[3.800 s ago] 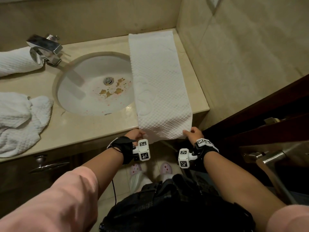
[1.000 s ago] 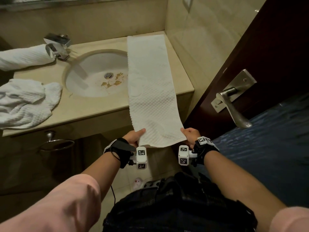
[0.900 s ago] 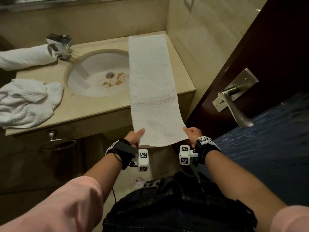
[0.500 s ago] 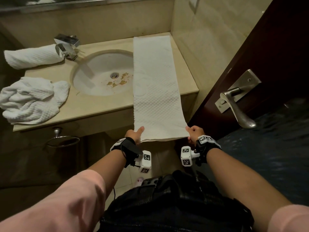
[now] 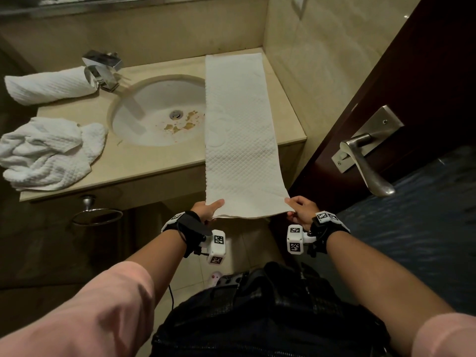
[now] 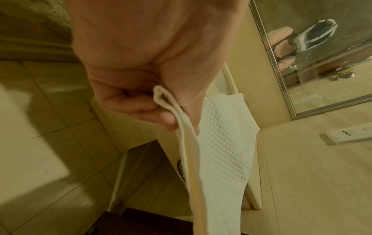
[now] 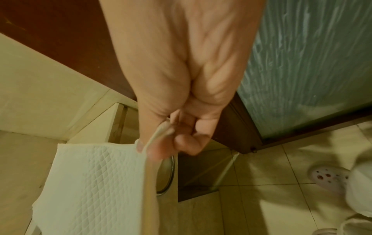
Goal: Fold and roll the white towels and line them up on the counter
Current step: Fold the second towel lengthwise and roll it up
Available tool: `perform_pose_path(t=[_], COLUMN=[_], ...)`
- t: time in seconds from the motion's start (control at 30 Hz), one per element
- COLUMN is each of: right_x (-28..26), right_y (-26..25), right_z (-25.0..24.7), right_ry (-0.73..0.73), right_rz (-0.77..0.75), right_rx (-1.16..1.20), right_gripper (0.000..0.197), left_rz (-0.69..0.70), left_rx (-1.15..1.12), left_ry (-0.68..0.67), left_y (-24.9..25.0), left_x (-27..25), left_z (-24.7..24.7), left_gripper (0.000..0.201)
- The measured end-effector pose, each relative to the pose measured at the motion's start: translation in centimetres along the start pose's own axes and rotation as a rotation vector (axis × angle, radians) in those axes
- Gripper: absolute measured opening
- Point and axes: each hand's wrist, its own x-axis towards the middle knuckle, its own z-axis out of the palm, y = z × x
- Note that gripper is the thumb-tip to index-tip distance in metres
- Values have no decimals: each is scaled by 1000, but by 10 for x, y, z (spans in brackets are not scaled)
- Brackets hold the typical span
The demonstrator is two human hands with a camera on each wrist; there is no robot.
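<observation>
At the upper left of the head view a rolled towel (image 5: 49, 85) lies on the counter (image 5: 144, 163) beside the faucet (image 5: 103, 69), its long axis running left to right; below it, at mid-left, a crumpled towel (image 5: 49, 153) sits in a heap near the counter's front edge. The sink (image 5: 157, 112) lies between these and the folded towel (image 5: 239, 135), a long narrow strip whose long axis runs from the back wall at upper centre toward the person, its far part flat on the counter and its near end held out past the edge. The left hand (image 5: 207, 210), arm reaching forward from the lower left, pinches the strip's near left corner between thumb and curled fingers (image 6: 141, 108) (the doubled layers show at the pinch in the left wrist view). The right hand (image 5: 301, 210), arm reaching in from the lower right, pinches the near right corner likewise. At the right stands a dark door with a metal door handle (image 5: 365, 161).
</observation>
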Motion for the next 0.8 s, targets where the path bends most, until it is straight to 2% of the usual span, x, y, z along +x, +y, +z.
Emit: perform_pose_path(t=[0.13, 0.33, 0.57, 0.77, 0.8], right_x=[-3, 1, 4, 1, 1], right_y=[-3, -1, 2, 2, 2], right_z=[-3, 0, 3, 4, 4], right_ry=[-40, -1, 7, 3, 2], right_rz=[-2, -61, -68, -81, -83], right_rx=[11, -109, -210, -197, -196], right_gripper=[9, 19, 18, 19, 19], left_rz=[-8, -3, 2, -5, 4], left_rx=[29, 78, 129, 85, 101], left_ry=[-28, -44, -51, -193, -217], left_y=[0, -1, -3, -9, -9], left_x=[-3, -2, -2, 5, 2], left_z=[-2, -5, -12, -26, -27], left_gripper=[60, 68, 45, 54, 49])
